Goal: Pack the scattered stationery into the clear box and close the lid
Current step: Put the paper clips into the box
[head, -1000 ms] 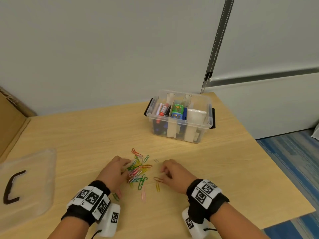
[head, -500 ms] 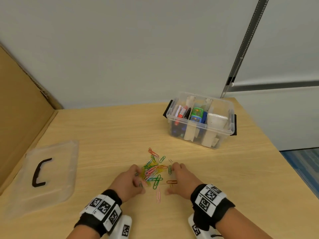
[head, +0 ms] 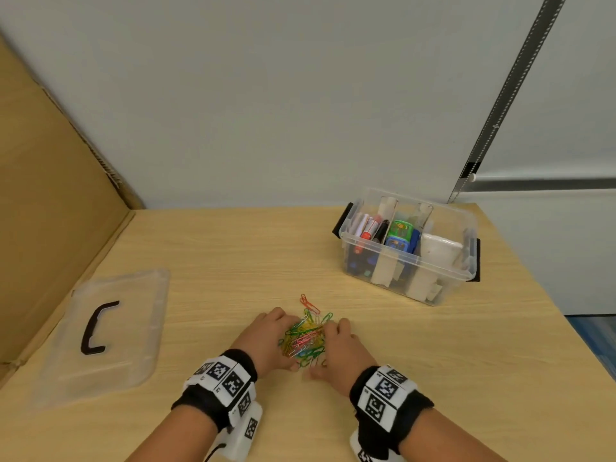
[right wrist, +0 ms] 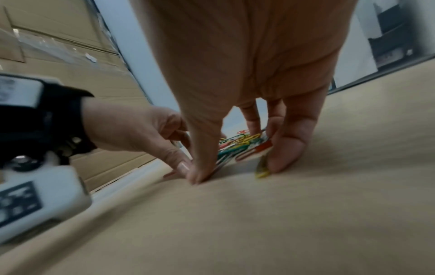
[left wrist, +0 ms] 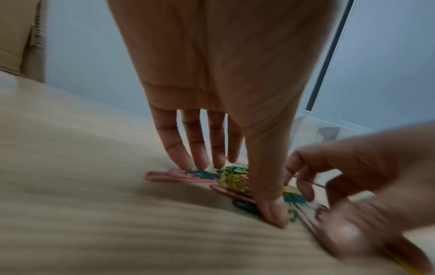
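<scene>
Both hands are down on the wooden table, flanking a heap of coloured paper clips near the front centre. The left hand sits on the left side of the heap, fingers straight and angled down; in the left wrist view its fingertips touch the table and the clips, thumb planted at the near edge of the heap. Nothing is gripped: fingers extended, pressing against the pile. The right hand mirrors it on the right side; in the right wrist view its fingers stand on the table against the clips, and its thumb tip meets the left thumb at the near edge. Also extended, nothing pinched. A few red and green clips lie just beyond the fingertips on the far side.

The clear box stands open, far right, well apart from the heap. It holds pens, a green and blue item, and white pieces between dividers. The lid, clear with a black handle, lies flat at the left, beside a cardboard panel.
</scene>
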`<state>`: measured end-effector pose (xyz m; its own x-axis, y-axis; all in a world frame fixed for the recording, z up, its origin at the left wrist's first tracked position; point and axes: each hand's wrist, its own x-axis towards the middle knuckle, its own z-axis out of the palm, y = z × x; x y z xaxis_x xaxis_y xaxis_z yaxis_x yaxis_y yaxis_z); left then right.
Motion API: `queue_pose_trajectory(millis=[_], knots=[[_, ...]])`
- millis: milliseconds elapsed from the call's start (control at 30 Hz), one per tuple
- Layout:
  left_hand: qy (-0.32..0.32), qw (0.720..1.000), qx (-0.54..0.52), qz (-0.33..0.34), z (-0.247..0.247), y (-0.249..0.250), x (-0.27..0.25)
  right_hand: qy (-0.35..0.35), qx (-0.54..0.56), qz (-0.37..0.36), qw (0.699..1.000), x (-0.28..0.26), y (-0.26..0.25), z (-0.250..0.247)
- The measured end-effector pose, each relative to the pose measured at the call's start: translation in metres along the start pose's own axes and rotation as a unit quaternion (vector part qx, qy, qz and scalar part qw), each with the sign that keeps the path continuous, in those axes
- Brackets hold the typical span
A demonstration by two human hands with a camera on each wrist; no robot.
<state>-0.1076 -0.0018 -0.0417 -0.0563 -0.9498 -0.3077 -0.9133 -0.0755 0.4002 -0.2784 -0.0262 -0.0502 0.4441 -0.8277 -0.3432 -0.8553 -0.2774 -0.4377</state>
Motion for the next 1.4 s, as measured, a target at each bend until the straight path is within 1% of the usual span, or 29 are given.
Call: queue_pose_trajectory(millis=[133,300,400,533,633,700,767,867,967,1067,1167,1267,1333,1400], knots=[[0.027,1.000,0.004,0.003,0.001,0.008,0.005,0.033,-0.015,-0.016,0.999,0.019,0.001,-0.006],[0.062,0.997,0.041,0.005,0.003,0.011,0.003,0.030,-0.034,-0.018,0.999,0.026,0.004,-0.006],[0.064,0.995,0.078,0.007,0.002,0.015,0.003,0.032,-0.036,-0.020,0.999,0.027,0.003,-0.005],[0.051,0.994,0.100,0.002,0.003,0.015,0.005,0.020,0.010,-0.030,0.999,0.030,0.003,-0.008],[0.053,0.993,0.102,0.002,0.005,0.014,0.005,0.035,0.031,-0.042,0.998,0.033,0.004,-0.010],[0.060,0.994,0.095,0.004,0.003,0.014,0.004,0.045,0.061,-0.044,0.996,0.035,0.006,-0.010],[0.068,0.995,0.074,-0.001,0.002,0.011,0.002,0.040,0.109,-0.034,0.993,0.034,0.009,-0.012],[0.082,0.996,0.016,-0.009,0.000,0.004,-0.003,0.035,0.183,-0.012,0.982,0.032,0.020,-0.014],[0.110,0.993,-0.044,-0.004,-0.006,0.002,-0.009,0.042,0.225,-0.012,0.973,0.024,0.026,-0.021],[0.154,0.983,-0.101,0.011,-0.017,0.007,-0.014,0.054,0.277,-0.016,0.959,0.012,0.028,-0.042],[0.198,0.968,-0.149,0.031,-0.029,0.012,-0.015,0.083,0.315,-0.035,0.945,-0.005,0.025,-0.076],[0.220,0.961,-0.159,0.051,-0.042,0.020,-0.017,0.142,0.322,-0.054,0.934,-0.021,0.029,-0.120],[0.234,0.957,-0.161,0.059,-0.047,0.025,-0.017,0.181,0.348,-0.054,0.918,-0.027,0.040,-0.149],[0.242,0.955,-0.163,0.062,-0.050,0.028,-0.016,0.222,0.350,-0.045,0.909,-0.031,0.054,-0.177]])
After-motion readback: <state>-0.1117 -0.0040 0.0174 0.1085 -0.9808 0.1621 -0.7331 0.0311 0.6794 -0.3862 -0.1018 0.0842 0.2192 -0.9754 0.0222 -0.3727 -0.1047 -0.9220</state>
